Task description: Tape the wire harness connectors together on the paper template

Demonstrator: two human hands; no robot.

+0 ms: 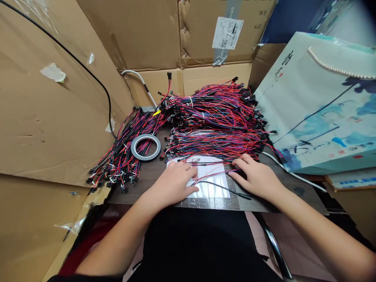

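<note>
On a white sheet at the table's front lies a wire harness with thin red and blue wires. My left hand rests over the left end of the wires, fingers bent down on them and thumb stretched out. At the right, the wires run in between the thumb and curled fingers of my right hand; their ends are hidden there. A black cable with a thicker black tip crosses the sheet below the wires. Just beyond my fingers lies a row of similar harnesses.
Tied harness bundles are heaped at the back, with a looser pile on the left. A roll of tape lies on that pile. Cardboard boxes wall the back and left; a pale paper bag stands at right beside a white cable.
</note>
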